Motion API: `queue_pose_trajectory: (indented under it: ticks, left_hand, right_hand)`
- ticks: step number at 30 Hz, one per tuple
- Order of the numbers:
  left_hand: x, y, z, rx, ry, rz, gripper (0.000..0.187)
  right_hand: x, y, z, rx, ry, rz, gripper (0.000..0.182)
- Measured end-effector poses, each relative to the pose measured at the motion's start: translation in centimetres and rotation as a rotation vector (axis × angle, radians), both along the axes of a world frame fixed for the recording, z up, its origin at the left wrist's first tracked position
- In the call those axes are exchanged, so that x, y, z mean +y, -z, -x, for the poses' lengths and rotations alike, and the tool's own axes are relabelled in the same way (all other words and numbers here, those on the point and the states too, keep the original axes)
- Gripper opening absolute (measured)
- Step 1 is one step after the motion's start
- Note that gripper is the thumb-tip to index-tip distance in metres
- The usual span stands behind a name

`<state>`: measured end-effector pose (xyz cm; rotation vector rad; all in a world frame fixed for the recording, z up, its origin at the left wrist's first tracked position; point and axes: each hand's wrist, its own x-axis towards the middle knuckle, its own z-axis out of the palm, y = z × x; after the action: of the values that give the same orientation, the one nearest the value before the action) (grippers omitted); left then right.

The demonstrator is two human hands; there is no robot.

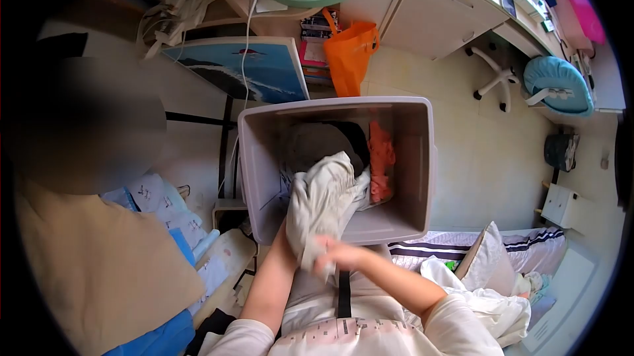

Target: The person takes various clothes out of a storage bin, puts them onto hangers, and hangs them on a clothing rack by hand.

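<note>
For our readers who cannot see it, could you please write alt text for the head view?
A crumpled off-white cloth hides a person's left hand at an open plastic bin, while the right hand touches the cloth's near end. A dark item and orange-red fabric lie inside; an orange tote bag is beyond.

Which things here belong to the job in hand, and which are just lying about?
Seemingly part of the job:
off-white crumpled cloth, the right hand at its lower end
greyish-mauve rectangular plastic bin
dark grey bundle and orange-red crumpled cloth inside it

Apparently just lying about:
bright orange bag with handles
rectangular blue seascape picture
white-based chair with light-blue cover
</note>
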<state>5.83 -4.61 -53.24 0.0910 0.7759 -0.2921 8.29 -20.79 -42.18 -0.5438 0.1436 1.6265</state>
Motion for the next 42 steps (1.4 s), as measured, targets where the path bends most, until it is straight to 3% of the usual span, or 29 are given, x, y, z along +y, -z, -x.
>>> queue_pose_trajectory:
  ticks: [3,5,7,9,11,13,14,15,17,18,19,21,23,25,27,29,30,31,33,34,35,36,40,41,42]
  left_hand:
    - [-1.9,-7.8,-2.1,-0.143,-0.060,0.058,0.068]
    - [-2.2,-12.9,-3.3,-0.208,-0.067,0.034,0.064]
    - [-2.3,-17.5,-4.3,-0.250,-0.077,-0.030,0.059]
    - [-2.9,-22.2,-4.8,-0.273,-0.092,-0.130,0.055]
    - [-3.9,-26.7,-4.7,-0.237,-0.102,-0.286,0.050]
    - [-4.9,-30.3,-4.1,-0.178,-0.093,-0.417,0.046]
    - [-5.2,-31.4,-3.8,-0.193,-0.082,-0.398,0.043]
    - [-3.6,-28.1,-2.9,-0.699,-0.045,-0.054,0.047]
    - [-2.8,-31.3,-2.8,-0.405,0.028,0.102,0.061]
    - [-1.8,-29.3,-2.1,-0.349,0.001,0.043,0.072]
    - [-0.7,-29.4,-2.5,-0.305,-0.027,-0.030,0.060]
    - [1.1,-31.7,-3.4,-0.154,-0.092,-0.299,0.046]
    - [3.5,-30.9,-3.5,-0.185,-0.147,-0.345,0.042]
    - [4.9,-28.6,-3.1,-0.213,-0.203,-0.387,0.039]
    - [4.5,-27.6,-2.3,-0.133,-0.137,-0.473,0.039]
    - [2.3,-28.4,-1.6,-0.266,-0.095,-0.226,0.060]
    - [1.4,-30.1,-1.1,-0.466,0.046,-0.022,0.078]
    - [-0.2,-33.0,-1.0,-0.447,0.194,0.010,0.091]
    - [-3.7,-34.2,-0.3,-0.577,0.294,0.104,0.079]
    - [-4.7,-34.5,-0.5,-0.583,0.290,0.100,0.079]
    - [-5.5,-34.8,-1.0,-0.571,0.300,-0.190,0.070]
    - [-5.6,-35.2,-1.4,-0.550,0.305,-0.478,0.062]
    - [-1.9,-37.9,-2.5,-0.481,0.232,-0.508,0.046]
    - [-0.8,-37.5,-2.2,-0.532,0.187,-0.527,0.048]
    - [0.6,-37.9,-1.8,-0.484,0.158,-0.567,0.049]
  right_hand:
    - [-1.4,-3.0,3.0,-0.304,-0.339,-0.216,0.053]
    - [-3.1,-4.5,1.6,-0.244,-0.403,-0.240,0.055]
    - [-5.3,-5.7,-0.3,-0.348,-0.382,0.029,0.053]
    - [-7.6,-5.2,-1.4,-0.278,-0.044,0.193,0.067]
    - [-6.9,-7.8,-2.1,-0.346,0.538,0.261,0.083]
    - [-6.5,-11.3,-3.4,-0.335,0.571,0.142,0.098]
    - [-6.1,-11.6,-3.8,-0.341,0.524,-0.036,0.100]
    - [-4.9,-15.2,-4.8,-0.348,0.525,-0.192,0.102]
    - [-4.3,-18.5,-5.3,-0.613,0.551,-0.072,0.094]
    - [-5.1,-19.5,-5.8,-0.812,0.426,0.086,0.075]
    - [-5.5,-19.6,-5.9,-0.931,0.432,0.161,0.060]
    - [-6.7,-22.0,-5.6,-0.756,0.602,0.321,0.049]
    - [-9.0,-23.5,-5.6,-0.828,0.729,0.427,0.040]
    - [-9.8,-26.8,-5.5,-0.592,1.009,0.270,0.040]
    - [-9.4,-28.9,-5.2,-0.634,1.112,0.221,0.037]
    - [-9.6,-29.6,-4.9,-0.241,1.204,-0.085,0.036]
    - [-9.0,-30.2,-4.7,-0.190,1.201,-0.233,0.035]
    - [-8.5,-30.3,-4.4,-0.198,1.205,-0.238,0.035]
    - [-7.4,-30.4,-3.6,-0.226,1.061,-0.344,0.036]
    - [-6.5,-30.8,-2.8,-0.269,1.024,-0.225,0.040]
    - [-6.2,-30.6,-2.4,-0.313,0.940,-0.270,0.044]
    - [-6.3,-31.3,-1.8,-0.453,0.949,-0.156,0.045]
    - [-10.2,-32.6,-2.9,-0.699,1.243,0.135,0.041]
    - [-11.5,-32.8,-3.4,-0.774,1.258,0.269,0.037]
    - [-12.9,-32.4,-3.8,-0.985,1.120,0.421,0.037]
